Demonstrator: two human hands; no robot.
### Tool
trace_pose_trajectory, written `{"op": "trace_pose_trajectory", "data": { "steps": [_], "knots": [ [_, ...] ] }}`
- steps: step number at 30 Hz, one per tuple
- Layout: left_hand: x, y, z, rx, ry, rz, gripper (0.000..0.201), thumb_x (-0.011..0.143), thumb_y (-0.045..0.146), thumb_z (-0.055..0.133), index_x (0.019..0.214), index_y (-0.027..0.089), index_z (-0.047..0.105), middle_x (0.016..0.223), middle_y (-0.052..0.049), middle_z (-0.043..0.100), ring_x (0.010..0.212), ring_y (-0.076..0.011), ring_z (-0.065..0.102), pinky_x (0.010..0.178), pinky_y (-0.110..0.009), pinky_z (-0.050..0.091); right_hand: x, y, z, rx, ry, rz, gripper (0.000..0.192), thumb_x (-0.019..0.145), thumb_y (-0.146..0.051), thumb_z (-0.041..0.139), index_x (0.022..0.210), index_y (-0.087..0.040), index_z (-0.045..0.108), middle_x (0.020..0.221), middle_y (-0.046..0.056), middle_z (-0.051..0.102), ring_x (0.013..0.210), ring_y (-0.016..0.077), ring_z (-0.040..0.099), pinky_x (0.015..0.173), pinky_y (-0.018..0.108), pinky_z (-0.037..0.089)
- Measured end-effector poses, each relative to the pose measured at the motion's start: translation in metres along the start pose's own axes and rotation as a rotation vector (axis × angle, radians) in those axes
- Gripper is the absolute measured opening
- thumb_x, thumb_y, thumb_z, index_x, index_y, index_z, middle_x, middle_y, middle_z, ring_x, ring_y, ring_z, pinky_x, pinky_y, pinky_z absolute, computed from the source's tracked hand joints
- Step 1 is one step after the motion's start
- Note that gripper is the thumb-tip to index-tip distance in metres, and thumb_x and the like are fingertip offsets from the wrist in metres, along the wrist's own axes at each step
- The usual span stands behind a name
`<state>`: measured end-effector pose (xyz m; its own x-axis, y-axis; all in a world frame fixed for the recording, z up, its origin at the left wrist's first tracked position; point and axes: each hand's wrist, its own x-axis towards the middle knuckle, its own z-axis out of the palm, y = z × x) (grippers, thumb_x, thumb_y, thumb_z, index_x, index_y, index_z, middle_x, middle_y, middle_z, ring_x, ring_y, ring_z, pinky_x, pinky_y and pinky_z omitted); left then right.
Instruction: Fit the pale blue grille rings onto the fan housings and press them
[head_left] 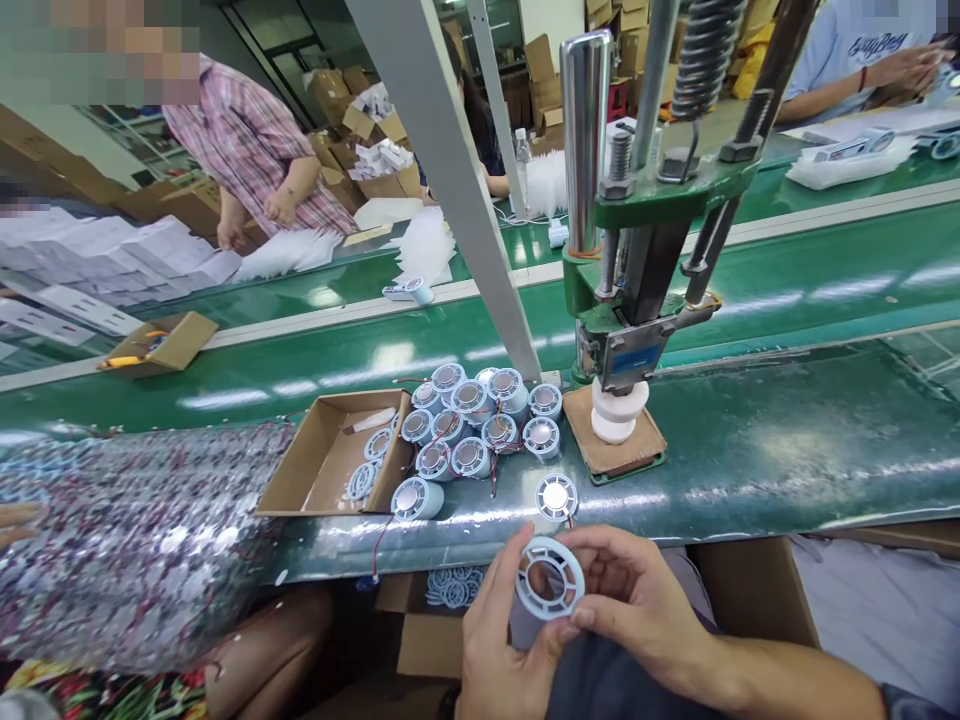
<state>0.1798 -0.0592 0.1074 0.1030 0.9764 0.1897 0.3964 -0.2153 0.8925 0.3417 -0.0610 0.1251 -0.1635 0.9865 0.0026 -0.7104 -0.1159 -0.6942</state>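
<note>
The head view shows first the long green conveyor table (787,440), which runs across the whole room from nine o'clock to three o'clock. On it, at about one o'clock from the person's hands, stands the green metal hand press with a steel column and coil spring (637,230); under its ram sits a white round plastic block (619,408) on a brown board. At nine o'clock lies a big heap of silvery shiny small parts with red wires (142,540). Beside it, at eleven o'clock, is an open brown cardboard box (319,470) with a few pale rings inside, and touching its right side a cluster of pale blue round housings with silver centres (480,425). One more such housing (556,497) stands alone, just above the hands.

At six o'clock, low over the person's lap, both hands hold together a pale blue round plastic housing with a ring-shaped grille face (547,585). The left hand (499,650) supports it from below and the left side, with fingers curled around the body. The right hand (637,600) pinches the rim between thumb and fingertips at the right side.

I judge this piece to be light and stiff, with a smooth and a little slippery wall. The thin spokes of the grille look breakable, so it is better to take it by the outer wall or rim, not by the face.
</note>
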Motion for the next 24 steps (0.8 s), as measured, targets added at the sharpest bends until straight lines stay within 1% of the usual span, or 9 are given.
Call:
{"op": "trace_pose_trajectory", "data": {
  "steps": [4,7,9,12,13,15,18,21,24],
  "knots": [
    [0.001,-0.012,0.0,-0.029,0.007,0.016,0.069,0.084,0.065,0.067,0.136,0.02,0.062,0.13,-0.015,0.07,0.112,-0.0322,0.071,0.098,-0.04,0.057,0.001,0.004,0.005,-0.012,0.027,-0.047,0.032,0.083,-0.024,0.082,0.112,-0.033,0.076,0.09,-0.002,0.078,0.08,0.0056,0.071,0.072,0.011,0.054],
    [0.006,-0.017,-0.007,-0.012,-0.052,0.002,0.047,0.096,0.053,0.058,0.13,0.022,0.068,0.125,-0.012,0.073,0.108,-0.028,0.073,0.093,-0.034,0.058,0.002,0.006,0.005,-0.072,0.037,-0.091,0.033,0.082,-0.027,0.082,0.114,-0.035,0.076,0.083,-0.003,0.075,0.071,0.0058,0.066,0.069,0.014,0.053],
    [0.01,-0.016,-0.012,0.009,-0.107,-0.025,0.038,0.101,0.045,0.051,0.126,0.023,0.07,0.121,-0.009,0.075,0.105,-0.0251,0.073,0.089,-0.031,0.057,0.003,0.007,0.004,-0.18,0.04,-0.115,0.035,0.082,-0.03,0.082,0.116,-0.033,0.075,0.078,-0.002,0.072,0.066,0.0068,0.061,0.066,0.016,0.051],
    [0.018,-0.004,-0.016,-0.046,-0.153,-0.06,0.043,0.098,0.049,0.054,0.132,0.024,0.063,0.126,-0.009,0.07,0.111,-0.025,0.067,0.094,-0.031,0.052,0.004,0.007,0.002,-0.416,0.048,-0.148,0.036,0.083,-0.038,0.08,0.116,-0.025,0.077,0.075,0.001,0.069,0.063,0.0093,0.056,0.062,0.019,0.049],
    [0.021,0.002,-0.016,-0.103,-0.19,-0.078,0.046,0.095,0.052,0.058,0.131,0.023,0.061,0.121,-0.008,0.07,0.106,-0.0241,0.067,0.091,-0.03,0.052,0.005,0.006,0.001,-0.497,0.048,-0.164,0.035,0.083,-0.04,0.079,0.113,-0.023,0.078,0.072,0.001,0.068,0.061,0.0098,0.054,0.059,0.02,0.048],
    [0.028,0.014,-0.013,-0.249,-0.3,-0.133,0.044,0.088,0.058,0.065,0.113,0.022,0.061,0.097,-0.003,0.067,0.084,-0.0191,0.063,0.076,-0.027,0.052,0.005,0.006,0.0,-0.645,0.041,-0.211,0.034,0.086,-0.043,0.075,0.11,-0.02,0.079,0.071,0.003,0.069,0.061,0.0113,0.056,0.059,0.021,0.048],
    [0.035,0.026,-0.008,-0.353,-0.388,-0.187,0.043,0.086,0.062,0.064,0.084,0.022,0.05,0.075,0.003,0.046,0.066,-0.0135,0.045,0.06,-0.023,0.043,0.005,0.007,-0.001,-0.754,0.014,-0.254,0.037,0.087,-0.048,0.072,0.11,-0.019,0.079,0.075,0.006,0.072,0.065,0.0141,0.062,0.064,0.024,0.051],
    [0.036,0.028,-0.004,-0.247,-0.32,-0.166,0.043,0.094,0.061,0.053,0.077,0.021,0.05,0.072,0.002,0.044,0.065,-0.0145,0.044,0.061,-0.024,0.042,0.005,0.013,-0.001,-0.663,0.005,-0.208,0.042,0.08,-0.053,0.078,0.108,-0.022,0.08,0.07,0.003,0.069,0.06,0.0128,0.058,0.059,0.023,0.05],
    [0.035,0.025,-0.001,-0.142,-0.159,-0.14,0.05,0.1,0.059,0.041,0.067,0.022,0.051,0.062,0.001,0.047,0.059,-0.0164,0.047,0.057,-0.026,0.044,0.006,0.021,0.001,-0.498,-0.003,-0.165,0.046,0.075,-0.05,0.084,0.112,-0.024,0.079,0.064,-0.001,0.064,0.057,0.0107,0.053,0.058,0.022,0.05]
  ]
}}
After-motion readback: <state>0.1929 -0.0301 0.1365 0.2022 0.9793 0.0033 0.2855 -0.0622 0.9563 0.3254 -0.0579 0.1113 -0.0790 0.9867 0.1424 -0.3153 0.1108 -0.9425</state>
